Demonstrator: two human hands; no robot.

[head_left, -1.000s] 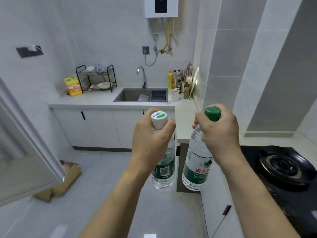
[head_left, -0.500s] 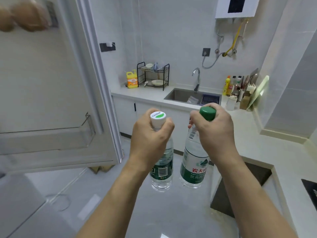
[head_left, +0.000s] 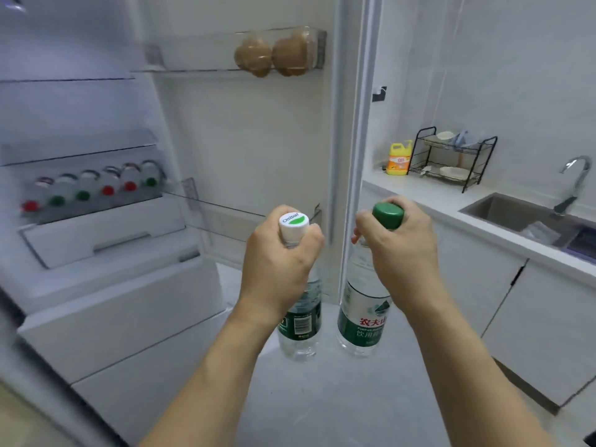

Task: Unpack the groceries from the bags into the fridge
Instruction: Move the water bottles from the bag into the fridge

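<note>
left hand (head_left: pixel 277 266) grips white-cap bottle (head_left: pixel 301 321) by neck, right hand (head_left: pixel 400 253) grips green-cap bottle (head_left: pixel 362 317), both upright before open fridge (head_left: pixel 106 285); eggs (head_left: pixel 271 54) in door bin above; shelf bottles (head_left: pixel 93 185) left.

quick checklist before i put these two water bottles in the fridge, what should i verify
1. Left hand grips the white-capped bottle by its neck: ok.
2. Right hand grips the green-capped bottle by its neck: ok.
3. Both caps on: ok; whether tight, cannot tell.
4. Fridge door open: ok.
5. Lower door bin free for upright bottles: looks empty, but its depth cannot be told.
6. Room on the shelf beside the lying bottles: cannot tell, blurred.
</note>
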